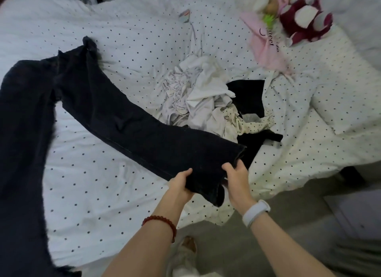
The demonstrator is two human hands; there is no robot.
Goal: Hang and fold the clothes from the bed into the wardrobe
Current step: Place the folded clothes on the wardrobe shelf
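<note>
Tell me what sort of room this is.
Most likely a bedroom. A bed with a white black-dotted quilt fills the view, a pile of crumpled white clothes lies on it, and plush toys sit at its far side.

A bed (103, 194) with a white dotted cover carries dark trousers (115, 113) spread across its left side, a crumpled heap of white clothes (198, 99) in the middle beside a black garment (247, 97), and a pink cloth (266, 47) with a maroon soft toy (305, 21) near the far right.
</note>
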